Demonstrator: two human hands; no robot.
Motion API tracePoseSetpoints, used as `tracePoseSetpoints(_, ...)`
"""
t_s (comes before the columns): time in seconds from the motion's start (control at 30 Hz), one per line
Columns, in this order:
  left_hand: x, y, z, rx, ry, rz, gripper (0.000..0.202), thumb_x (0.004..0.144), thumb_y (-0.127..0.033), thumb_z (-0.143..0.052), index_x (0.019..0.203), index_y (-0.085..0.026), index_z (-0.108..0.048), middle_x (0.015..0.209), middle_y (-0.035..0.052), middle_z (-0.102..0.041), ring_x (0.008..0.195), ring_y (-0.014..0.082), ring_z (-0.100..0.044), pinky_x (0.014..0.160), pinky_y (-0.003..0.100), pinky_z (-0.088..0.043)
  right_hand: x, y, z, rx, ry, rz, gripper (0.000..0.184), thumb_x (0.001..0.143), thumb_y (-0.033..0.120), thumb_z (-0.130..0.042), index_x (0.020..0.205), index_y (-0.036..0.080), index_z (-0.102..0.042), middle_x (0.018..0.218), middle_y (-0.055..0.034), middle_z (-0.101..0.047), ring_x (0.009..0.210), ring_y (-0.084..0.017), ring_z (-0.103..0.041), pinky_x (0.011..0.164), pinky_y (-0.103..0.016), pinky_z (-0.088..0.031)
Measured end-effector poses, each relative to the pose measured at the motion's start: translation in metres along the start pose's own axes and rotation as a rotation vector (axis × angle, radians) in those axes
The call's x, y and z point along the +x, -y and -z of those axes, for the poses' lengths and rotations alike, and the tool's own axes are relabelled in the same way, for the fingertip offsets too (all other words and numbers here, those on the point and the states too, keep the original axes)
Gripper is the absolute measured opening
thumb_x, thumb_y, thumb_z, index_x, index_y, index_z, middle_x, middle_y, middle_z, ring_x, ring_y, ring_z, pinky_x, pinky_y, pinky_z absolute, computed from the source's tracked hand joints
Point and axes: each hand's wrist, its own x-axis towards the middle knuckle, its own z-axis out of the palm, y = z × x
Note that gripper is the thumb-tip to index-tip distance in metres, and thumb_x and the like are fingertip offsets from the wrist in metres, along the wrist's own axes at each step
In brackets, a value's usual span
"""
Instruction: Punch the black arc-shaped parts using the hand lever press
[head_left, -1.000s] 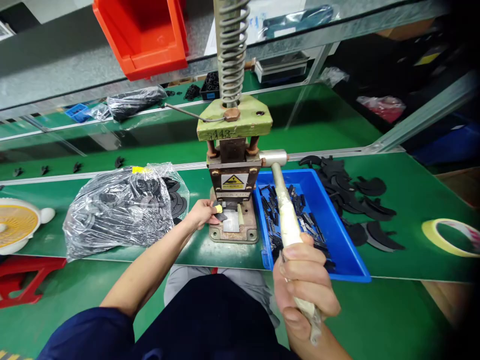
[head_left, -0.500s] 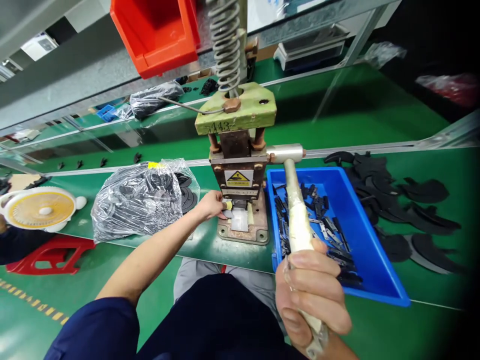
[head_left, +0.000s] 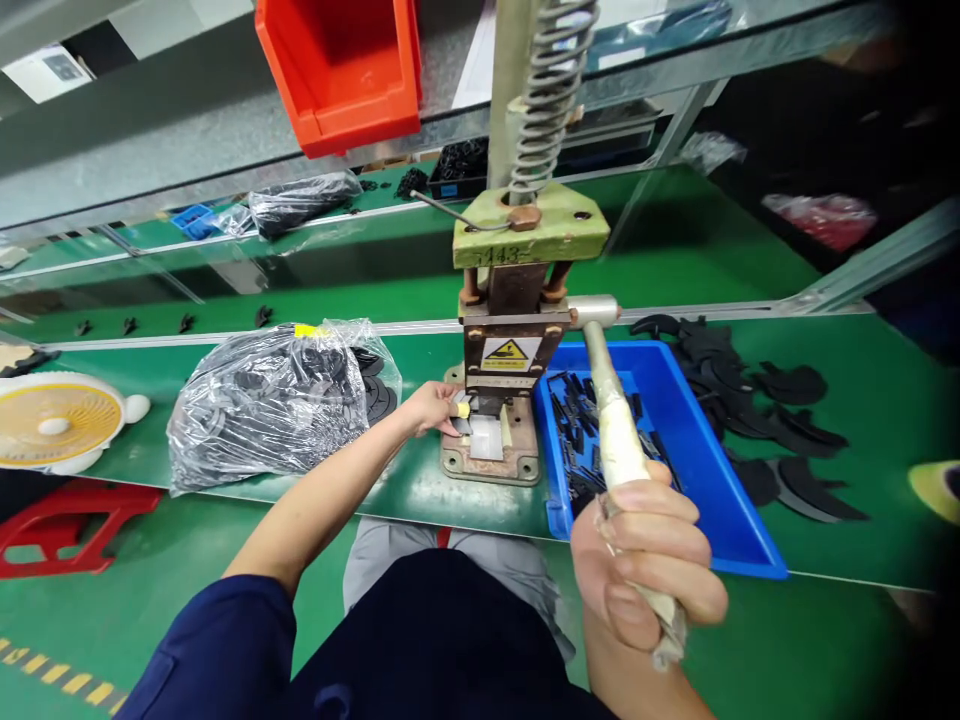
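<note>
My right hand (head_left: 649, 560) is wrapped round the tape-covered lever (head_left: 619, 425) of a hand press (head_left: 510, 340). The press has a green top plate (head_left: 532, 232), a tall spring and a yellow warning label. At the left side of its base (head_left: 491, 470), my left hand (head_left: 435, 408) pinches a small dark flat piece (head_left: 460, 425) by its edge, under the press head. A bit of yellow shows beside the fingertips. The hand and the press head partly hide the piece.
Right of the press, a blue tray (head_left: 742, 520) holds several black parts. Curved black pieces (head_left: 795, 430) lie beyond it. Left are a clear bag (head_left: 262, 410) of black parts and a yellow-white fan (head_left: 60, 425). An orange bin (head_left: 341, 75) hangs above.
The view has shifted, so the press appears farther right and tilted. My right hand still grips the lever, and my left hand stays at the press base.
</note>
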Motion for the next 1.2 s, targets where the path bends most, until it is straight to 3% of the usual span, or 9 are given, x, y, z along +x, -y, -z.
tracePoseSetpoints(0.17,-0.002,-0.002,0.0,-0.06,0.082,0.003,0.027,0.072,-0.009,-0.076,0.062,-0.013,-0.052,0.05,-0.0062,-0.05,0.044,0.0074,-0.054,0.048,0.02,-0.056,0.0,0.0,0.005,-0.042,0.031,0.0,0.027,0.076,0.03,-0.055,0.058,0.023,-0.036,0.058,0.0048,-0.047,0.063,-0.016,-0.05,0.073,-0.044,-0.045)
tracePoseSetpoints(0.27,-0.001,0.006,0.006,-0.035,0.018,-0.069,0.023,0.081,-0.016,-0.071,0.066,-0.013,-0.054,0.05,-0.006,-0.05,0.043,0.0065,-0.052,0.05,0.02,-0.055,0.0,0.0,0.008,-0.028,0.029,0.018,0.03,0.074,0.031,-0.057,0.055,0.023,-0.036,0.058,0.0049,-0.05,0.063,-0.016,-0.052,0.076,-0.045,-0.047)
tracePoseSetpoints(0.33,0.0,0.014,0.02,0.022,-0.079,-0.123,0.01,0.086,-0.017,-0.065,0.079,-0.012,-0.06,0.058,-0.0023,-0.058,0.049,0.0091,-0.059,0.054,0.022,-0.055,0.0,-0.002,0.009,-0.018,0.042,0.005,0.032,0.072,0.031,-0.059,0.053,0.023,-0.035,0.059,0.0045,-0.052,0.063,-0.016,-0.053,0.078,-0.045,-0.048)
tracePoseSetpoints(0.4,-0.003,0.022,0.043,0.17,-0.212,-0.182,0.005,0.087,-0.016,-0.062,0.089,-0.012,-0.064,0.069,0.0018,-0.066,0.058,0.0121,-0.065,0.061,0.024,-0.056,0.0,-0.004,0.008,-0.015,0.035,0.012,0.032,0.071,0.03,-0.059,0.052,0.023,-0.034,0.057,0.0039,-0.051,0.06,-0.016,-0.052,0.076,-0.046,-0.048)
tracePoseSetpoints(0.53,-0.019,0.035,0.096,0.729,-0.504,-0.273,0.012,0.084,-0.017,-0.064,0.094,-0.014,-0.069,0.092,0.0085,-0.071,0.089,0.02,-0.069,0.086,0.031,-0.054,0.001,-0.008,0.005,-0.017,0.0,0.076,0.034,0.071,0.031,-0.055,0.052,0.023,-0.028,0.051,0.0036,-0.044,0.052,-0.015,-0.046,0.066,-0.044,-0.044)
tracePoseSetpoints(0.63,-0.031,0.04,0.116,1.04,-0.547,-0.263,0.02,0.086,-0.026,-0.064,0.101,-0.014,-0.07,0.105,0.0124,-0.068,0.1,0.0238,-0.067,0.091,0.032,-0.051,0.002,-0.009,0.003,-0.014,0.019,0.112,0.033,0.073,0.03,-0.053,0.054,0.023,-0.028,0.051,0.0026,-0.042,0.053,-0.016,-0.045,0.066,-0.045,-0.041)
tracePoseSetpoints(0.77,-0.034,0.04,0.108,1.298,-0.431,-0.239,0.031,0.086,-0.035,-0.066,0.106,-0.012,-0.069,0.111,0.0168,-0.064,0.104,0.0291,-0.066,0.089,0.036,-0.052,0.003,-0.006,0.004,-0.021,0.051,0.09,0.029,0.071,0.026,-0.055,0.054,0.022,-0.031,0.055,0.0015,-0.045,0.058,-0.018,-0.05,0.072,-0.047,-0.042)
tracePoseSetpoints(1.0,-0.028,0.021,0.08,1.429,-0.318,-0.168,0.032,0.084,-0.018,-0.062,0.113,-0.005,-0.067,0.111,0.024,-0.066,0.102,0.0324,-0.069,0.086,0.038,-0.055,-0.001,0.003,0.006,-0.031,0.054,-0.019,0.027,0.071,0.024,-0.059,0.055,0.022,-0.037,0.061,0.0037,-0.052,0.064,-0.015,-0.052,0.082,-0.045,-0.046)
tracePoseSetpoints(1.2,-0.027,0.012,0.085,1.452,-0.364,-0.182,0.029,0.089,-0.012,-0.048,0.107,0.0,-0.067,0.103,0.027,-0.069,0.104,0.032,-0.069,0.089,0.038,-0.054,-0.002,0.003,0.009,-0.015,0.048,-0.022,0.023,0.069,0.023,-0.061,0.056,0.022,-0.042,0.065,0.0029,-0.059,0.07,-0.017,-0.059,0.087,-0.046,-0.049)
